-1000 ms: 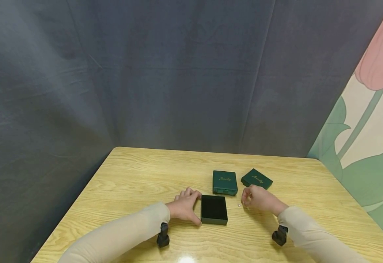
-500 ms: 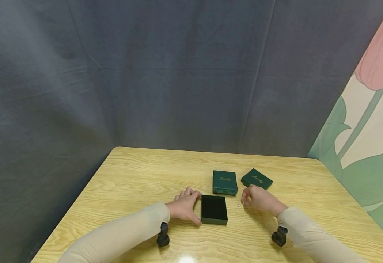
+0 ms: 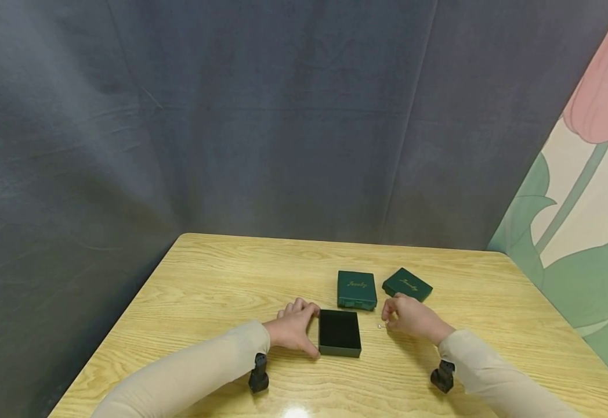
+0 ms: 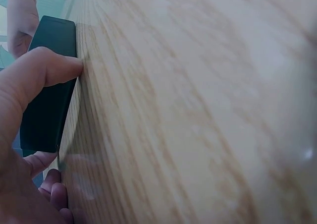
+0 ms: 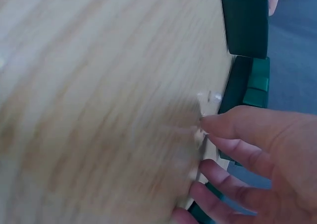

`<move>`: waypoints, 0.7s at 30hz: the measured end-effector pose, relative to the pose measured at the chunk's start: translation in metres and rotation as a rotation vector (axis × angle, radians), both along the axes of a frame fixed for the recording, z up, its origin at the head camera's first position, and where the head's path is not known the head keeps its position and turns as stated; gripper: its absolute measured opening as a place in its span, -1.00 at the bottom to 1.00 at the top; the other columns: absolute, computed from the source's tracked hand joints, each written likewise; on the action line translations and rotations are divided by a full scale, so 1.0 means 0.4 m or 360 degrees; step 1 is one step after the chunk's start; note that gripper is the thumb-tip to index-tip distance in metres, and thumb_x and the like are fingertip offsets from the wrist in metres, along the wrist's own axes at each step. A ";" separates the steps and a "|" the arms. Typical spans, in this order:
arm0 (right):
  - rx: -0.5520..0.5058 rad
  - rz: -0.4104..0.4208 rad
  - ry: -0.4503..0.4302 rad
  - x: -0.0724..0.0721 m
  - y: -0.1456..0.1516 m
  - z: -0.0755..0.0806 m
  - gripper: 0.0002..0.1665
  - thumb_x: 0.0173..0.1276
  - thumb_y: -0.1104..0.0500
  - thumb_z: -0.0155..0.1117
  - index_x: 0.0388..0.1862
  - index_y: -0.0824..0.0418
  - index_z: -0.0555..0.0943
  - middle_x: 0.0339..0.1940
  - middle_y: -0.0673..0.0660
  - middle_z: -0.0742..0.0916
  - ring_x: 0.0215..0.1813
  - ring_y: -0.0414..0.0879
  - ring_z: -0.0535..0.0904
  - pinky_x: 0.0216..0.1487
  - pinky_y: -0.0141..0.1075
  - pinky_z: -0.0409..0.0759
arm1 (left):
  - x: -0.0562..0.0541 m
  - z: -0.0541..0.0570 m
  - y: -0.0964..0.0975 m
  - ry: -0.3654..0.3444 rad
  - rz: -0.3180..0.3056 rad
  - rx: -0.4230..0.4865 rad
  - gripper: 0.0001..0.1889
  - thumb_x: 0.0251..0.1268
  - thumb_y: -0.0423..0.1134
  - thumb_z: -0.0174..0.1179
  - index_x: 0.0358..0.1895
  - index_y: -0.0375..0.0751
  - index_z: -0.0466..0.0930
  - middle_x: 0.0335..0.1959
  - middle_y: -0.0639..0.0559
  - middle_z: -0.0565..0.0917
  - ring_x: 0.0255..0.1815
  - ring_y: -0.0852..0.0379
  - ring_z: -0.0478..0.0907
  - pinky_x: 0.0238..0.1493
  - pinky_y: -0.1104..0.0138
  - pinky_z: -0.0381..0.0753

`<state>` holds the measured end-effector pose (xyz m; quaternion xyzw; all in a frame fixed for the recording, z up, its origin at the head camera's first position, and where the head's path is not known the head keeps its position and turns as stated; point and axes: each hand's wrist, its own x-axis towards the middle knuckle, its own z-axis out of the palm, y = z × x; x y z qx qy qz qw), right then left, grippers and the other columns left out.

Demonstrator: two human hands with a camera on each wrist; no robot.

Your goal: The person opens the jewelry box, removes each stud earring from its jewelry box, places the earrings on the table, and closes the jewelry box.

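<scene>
In the head view my left hand (image 3: pixel 295 330) spans the left side of an open, black-lined jewelry box (image 3: pixel 339 332). Its thumb and index finger hold the front and back corners; in the left wrist view the thumb (image 4: pixel 62 69) lies across the box's dark side (image 4: pixel 47 110). My right hand (image 3: pixel 411 316) is low over the table, right of the box. Its thumb and index finger (image 5: pixel 218 125) pinch at a tiny shiny piece of jewelry, mostly hidden by the fingertips. A small shiny bead (image 3: pixel 379 326) lies just left of them on the wood.
Behind the open box sits a closed green jewelry box (image 3: pixel 357 290) with gold lettering. A second green box (image 3: pixel 407 284), turned at an angle, lies behind my right hand. The wooden table (image 3: pixel 231 273) meets a dark curtain (image 3: pixel 293 128) at its far edge.
My right hand has shifted very slightly left, its fingers still close to the tabletop. The left hand and the boxes stay in place.
</scene>
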<state>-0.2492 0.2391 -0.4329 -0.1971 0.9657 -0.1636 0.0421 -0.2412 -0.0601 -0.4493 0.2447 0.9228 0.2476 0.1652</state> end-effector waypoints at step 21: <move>-0.0176 -0.0185 0.0027 -0.142 0.106 0.078 -0.01 0.37 -0.02 0.25 0.48 0.49 0.02 0.35 0.66 0.20 0.32 0.59 0.16 0.19 0.36 0.25 | -0.005 -0.010 -0.001 0.0030 -0.0004 0.0015 -0.15 -0.23 0.06 0.54 0.23 0.06 0.31 -0.03 0.11 0.23 -0.10 0.10 0.13 -0.07 0.26 0.13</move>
